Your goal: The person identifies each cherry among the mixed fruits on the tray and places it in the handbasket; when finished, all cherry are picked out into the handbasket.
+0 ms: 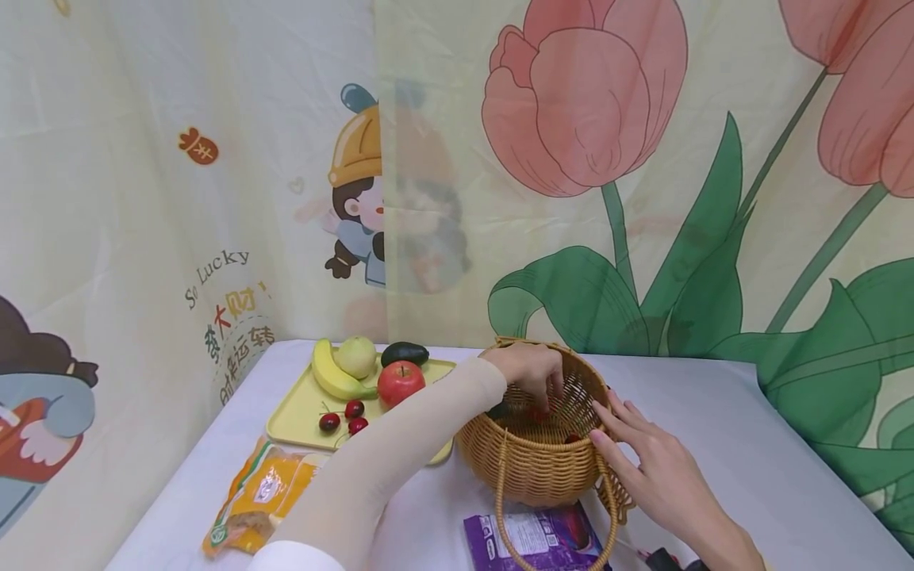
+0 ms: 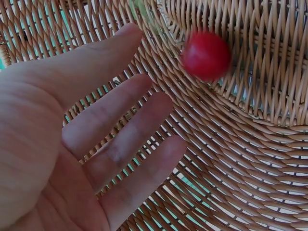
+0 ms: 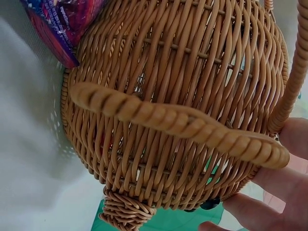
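A brown wicker basket [image 1: 546,472] stands on the white table. My left hand [image 1: 531,371] reaches down inside it, its fingers spread and holding nothing in the left wrist view. Just beyond those fingertips, a small round red fruit [image 2: 207,55], slightly blurred, shows against the woven wall, apart from the hand. With its fingers extended, my right hand [image 1: 657,456] touches the right side of the basket near the rim; the right wrist view shows the fingers [image 3: 255,211] against the wicker behind a twisted handle [image 3: 178,122]. The basket's contents are partly hidden.
Left of the basket, a yellow tray [image 1: 296,416] bears a banana [image 1: 332,374], a pale green round fruit [image 1: 355,357], an avocado [image 1: 405,354], an apple [image 1: 401,384] and cherries [image 1: 329,422]. Nearer lie an orange packet [image 1: 274,488], a purple packet [image 1: 528,535] and a dark object [image 1: 664,560].
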The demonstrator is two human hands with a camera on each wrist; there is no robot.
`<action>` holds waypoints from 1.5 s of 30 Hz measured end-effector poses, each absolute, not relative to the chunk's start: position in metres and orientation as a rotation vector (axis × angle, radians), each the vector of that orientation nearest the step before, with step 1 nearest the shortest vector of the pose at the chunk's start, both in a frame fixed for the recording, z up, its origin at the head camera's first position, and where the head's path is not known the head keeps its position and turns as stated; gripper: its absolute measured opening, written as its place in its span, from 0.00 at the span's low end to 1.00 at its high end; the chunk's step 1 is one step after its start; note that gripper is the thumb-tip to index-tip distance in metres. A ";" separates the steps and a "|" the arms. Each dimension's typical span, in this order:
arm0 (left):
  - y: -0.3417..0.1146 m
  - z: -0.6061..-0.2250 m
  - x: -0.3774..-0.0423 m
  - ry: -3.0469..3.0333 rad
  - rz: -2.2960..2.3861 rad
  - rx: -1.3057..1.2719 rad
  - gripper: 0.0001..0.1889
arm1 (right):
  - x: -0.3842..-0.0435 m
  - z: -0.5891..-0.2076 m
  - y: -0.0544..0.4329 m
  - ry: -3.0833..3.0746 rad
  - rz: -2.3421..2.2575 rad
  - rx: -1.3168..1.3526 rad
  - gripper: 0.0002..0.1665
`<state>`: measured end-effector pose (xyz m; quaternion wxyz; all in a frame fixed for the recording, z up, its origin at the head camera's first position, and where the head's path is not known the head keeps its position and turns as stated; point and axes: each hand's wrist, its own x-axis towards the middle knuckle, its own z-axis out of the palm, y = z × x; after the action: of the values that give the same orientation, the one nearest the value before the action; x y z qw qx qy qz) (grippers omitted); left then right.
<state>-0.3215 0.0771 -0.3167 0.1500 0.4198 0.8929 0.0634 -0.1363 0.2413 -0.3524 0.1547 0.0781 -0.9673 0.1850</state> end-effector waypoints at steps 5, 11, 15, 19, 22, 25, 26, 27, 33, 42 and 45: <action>0.077 -0.317 -0.321 2.569 0.175 1.214 0.15 | -0.136 -0.353 0.242 -2.762 0.539 0.226 0.32; 0.078 -0.317 -0.321 2.572 0.153 1.222 0.16 | -0.136 -0.354 0.242 -2.758 0.544 0.235 0.32; 0.080 -0.317 -0.320 2.571 0.119 1.269 0.17 | -0.135 -0.355 0.242 -2.753 0.551 0.240 0.32; 0.082 -0.314 -0.319 2.554 0.119 1.311 0.18 | -0.134 -0.357 0.243 -2.754 0.560 0.243 0.31; 0.079 -0.305 -0.319 2.533 0.163 1.355 0.17 | -0.133 -0.359 0.243 -2.761 0.561 0.240 0.31; 0.072 -0.288 -0.321 2.540 0.231 1.387 0.16 | -0.133 -0.360 0.242 -2.776 0.560 0.226 0.32; 0.068 -0.281 -0.322 2.549 0.255 1.391 0.16 | -0.134 -0.360 0.242 -2.781 0.561 0.223 0.32; 0.064 -0.274 -0.324 2.560 0.279 1.395 0.16 | -0.134 -0.360 0.242 -2.785 0.559 0.221 0.32; 0.029 -0.242 -0.342 2.632 0.408 1.425 0.17 | -0.135 -0.357 0.242 -2.774 0.542 0.230 0.32; -0.057 -0.239 -0.351 2.819 0.542 1.365 0.13 | -0.136 -0.353 0.243 -2.771 0.523 0.216 0.33; -0.095 -0.248 -0.346 2.896 0.561 1.276 0.13 | -0.136 -0.353 0.243 -2.771 0.521 0.219 0.33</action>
<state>-0.3460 -0.0945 -0.2485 -0.0360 0.3969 0.9005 0.1743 -0.1362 0.2430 -0.3532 0.1559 0.0765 -0.9678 0.1820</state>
